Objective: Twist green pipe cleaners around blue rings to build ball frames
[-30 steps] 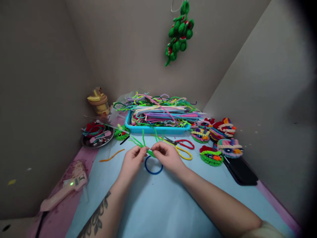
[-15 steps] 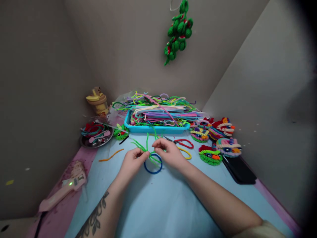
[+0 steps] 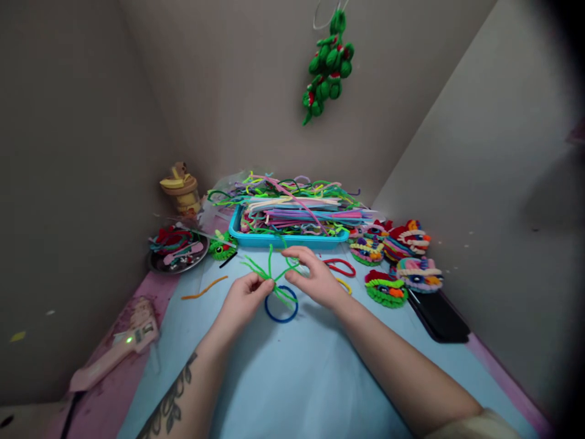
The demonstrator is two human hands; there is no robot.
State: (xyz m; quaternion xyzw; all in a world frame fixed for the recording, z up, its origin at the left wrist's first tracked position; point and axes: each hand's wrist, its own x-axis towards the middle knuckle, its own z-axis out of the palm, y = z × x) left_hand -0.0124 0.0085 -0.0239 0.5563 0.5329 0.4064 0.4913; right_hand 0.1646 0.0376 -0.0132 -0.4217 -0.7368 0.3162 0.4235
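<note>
Above the blue cloth, my left hand (image 3: pixel 247 296) pinches a bunch of bright green pipe cleaners (image 3: pixel 269 268) where they cross, thumb against forefinger. Their ends fan out upward, to the right and down. My right hand (image 3: pixel 315 277) is at the right of the bunch, thumb and fingers apart around one green strand; whether it touches that strand I cannot tell. A dark blue ring (image 3: pixel 281 321) lies just below the bunch, partly behind the lower green ends. Scissors with a red handle (image 3: pixel 340 266) and a yellow handle (image 3: pixel 343 285) lie partly hidden behind my right hand.
Behind stands a blue tray (image 3: pixel 292 241) heaped with pipe cleaners. Several fuzzy bird-like pieces (image 3: pixel 386 289) and a black phone-like slab (image 3: pixel 439 317) lie right. Left are an orange pipe cleaner (image 3: pixel 204 288), a metal bowl (image 3: pixel 178 265) and a pink glue gun (image 3: pixel 107 363).
My right hand's thumb and fingers have spread apart near the green strand, and the hand now covers more of the scissors. My left hand keeps its pinch. The view has shifted slightly.
</note>
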